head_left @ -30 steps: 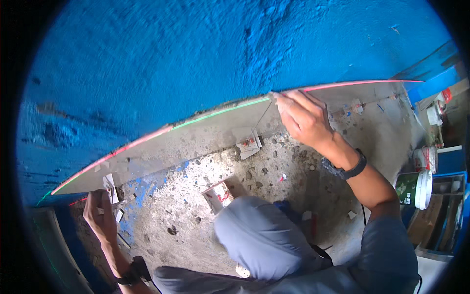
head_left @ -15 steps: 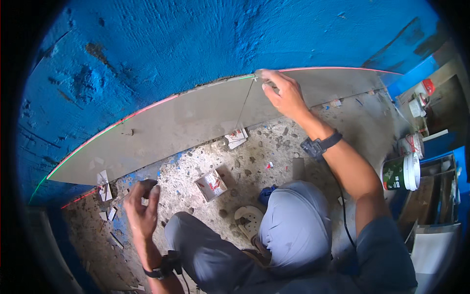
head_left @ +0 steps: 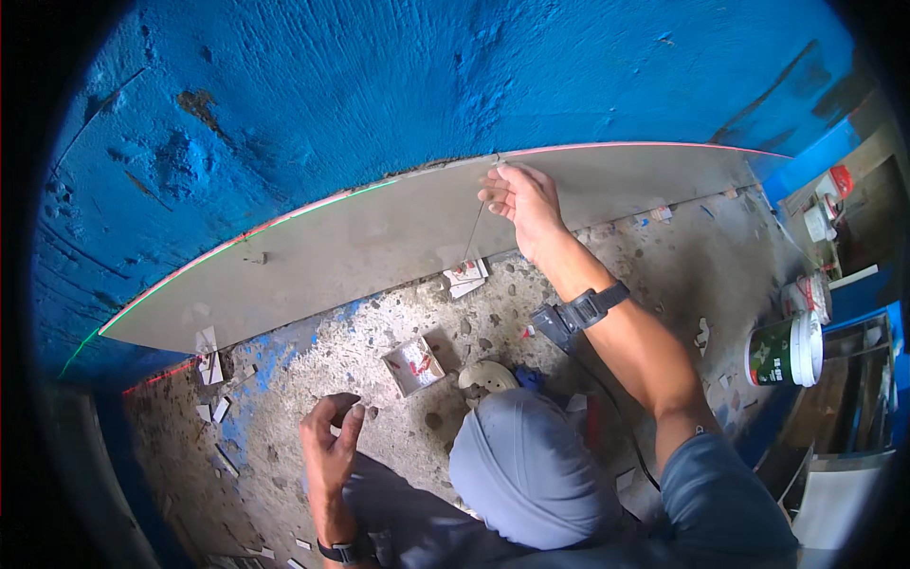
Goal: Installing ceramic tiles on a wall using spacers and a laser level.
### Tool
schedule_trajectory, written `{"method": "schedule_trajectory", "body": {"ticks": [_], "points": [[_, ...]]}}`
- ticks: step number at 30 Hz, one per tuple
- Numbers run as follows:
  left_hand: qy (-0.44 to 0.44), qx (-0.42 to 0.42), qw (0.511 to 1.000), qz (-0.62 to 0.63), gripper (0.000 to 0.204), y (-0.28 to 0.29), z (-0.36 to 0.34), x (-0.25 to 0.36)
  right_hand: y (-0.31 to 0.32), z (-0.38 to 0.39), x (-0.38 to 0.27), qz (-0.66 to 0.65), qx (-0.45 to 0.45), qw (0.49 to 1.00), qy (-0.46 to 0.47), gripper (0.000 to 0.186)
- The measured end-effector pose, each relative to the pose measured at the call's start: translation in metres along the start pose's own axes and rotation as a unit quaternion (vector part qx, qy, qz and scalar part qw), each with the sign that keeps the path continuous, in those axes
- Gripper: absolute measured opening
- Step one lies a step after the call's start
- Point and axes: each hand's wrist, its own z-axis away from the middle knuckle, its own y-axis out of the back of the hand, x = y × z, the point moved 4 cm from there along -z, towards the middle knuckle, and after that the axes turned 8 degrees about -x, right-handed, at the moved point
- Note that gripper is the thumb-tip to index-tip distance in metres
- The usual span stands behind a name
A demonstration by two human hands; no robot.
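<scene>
My right hand (head_left: 526,201) is raised at the upper edge of the grey tiles (head_left: 351,232), beside the thin upright joint. Its fingers are loosely bent and apart, with nothing visible between them. A small pale piece (head_left: 497,160) sits at the top of the joint, just above my fingertips. My left hand (head_left: 330,438) hovers over the floor near my knee, its fingers half curled and the thumb apart, with no held thing visible. A small open box (head_left: 414,367) holding red bits lies on the floor between my hands and the tiles.
The blue wall (head_left: 379,85) rises above the tiles, with red and green light lines along their top edge. White scraps (head_left: 465,277) lie at the tile's foot. A white-and-green bucket (head_left: 785,351) stands at the right. A dark cable (head_left: 616,408) hangs by my right arm.
My right hand has drawn down from the top of the joint, and its fingers have loosened. My left hand has moved right and toward me. The view has shifted slightly.
</scene>
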Motion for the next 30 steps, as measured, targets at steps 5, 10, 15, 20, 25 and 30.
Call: {"method": "schedule_trajectory", "body": {"ticks": [5, 10, 15, 20, 25, 30], "points": [[0.037, 0.013, 0.998, 0.046, 0.030, -0.002, 0.005, -0.023, -0.003, 0.001, -0.002, -0.032, 0.015, 0.998, 0.044, 0.016], [0.049, -0.005, 0.999, 0.022, 0.027, -0.003, 0.007, -0.037, -0.001, -0.003, -0.001, -0.018, 0.018, 0.998, 0.055, 0.015], [0.070, -0.008, 0.996, 0.057, 0.027, -0.006, 0.006, -0.044, -0.001, -0.003, -0.004, 0.000, 0.014, 0.998, 0.058, 0.015], [0.074, -0.029, 0.994, 0.079, 0.028, -0.008, 0.004, -0.052, 0.004, -0.004, -0.002, 0.007, -0.025, 0.999, 0.046, 0.028], [0.094, -0.033, 0.992, 0.080, 0.027, -0.008, 0.001, -0.060, 0.008, -0.004, 0.006, -0.002, -0.029, 0.999, 0.045, 0.037], [0.118, -0.051, 0.990, 0.056, 0.024, -0.016, -0.012, -0.068, 0.023, -0.009, 0.014, -0.038, -0.033, 0.998, 0.044, 0.041]]}}
